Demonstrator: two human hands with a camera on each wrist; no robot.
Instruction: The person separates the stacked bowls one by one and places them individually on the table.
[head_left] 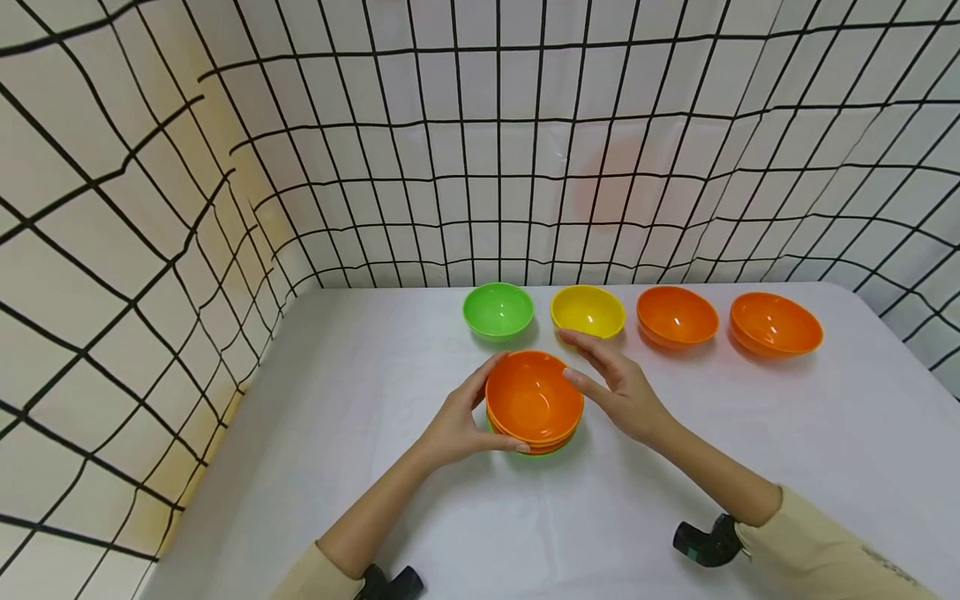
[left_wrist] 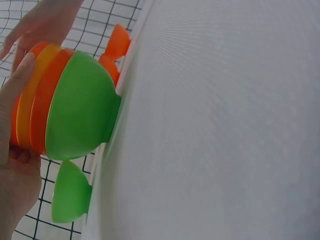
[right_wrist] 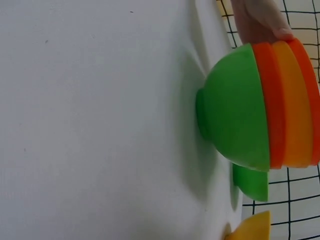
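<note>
Left hand (head_left: 457, 427) grasps nested stack of round plastic bowls, orange above green (head_left: 534, 402), on or just above white table (head_left: 360, 383); right hand (head_left: 626, 393), fingers loose, beside it, contact unclear. One-sided grip could tilt stack.

Black wrist devices (head_left: 708, 543) sit by beige sleeves (head_left: 813, 537), the right one bearing perhaps dark lettering (head_left: 890, 566).

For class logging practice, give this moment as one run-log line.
left hand: grips bowl stack; right hand: beside stack, contact unclear; stack: bottom green bowl, top orange bowl; back row: green bowl, yellow bowl, two orange bowls
</note>
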